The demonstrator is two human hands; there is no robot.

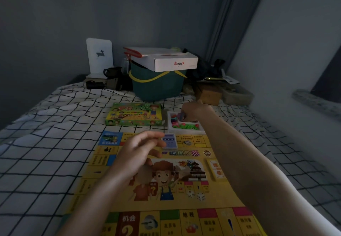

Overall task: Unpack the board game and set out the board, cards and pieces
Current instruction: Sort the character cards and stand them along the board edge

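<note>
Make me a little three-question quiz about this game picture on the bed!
1. True or false: the two dice lie on the board.
2. What does the left hand hold? A) a small card B) a die C) the box
3. Where does the right hand reach?

Key:
1. True.
2. A, the small card.
3. Into the white tray of coloured pieces, beside the green game box.

Home bedroom: checked bedsheet (55, 143)
</note>
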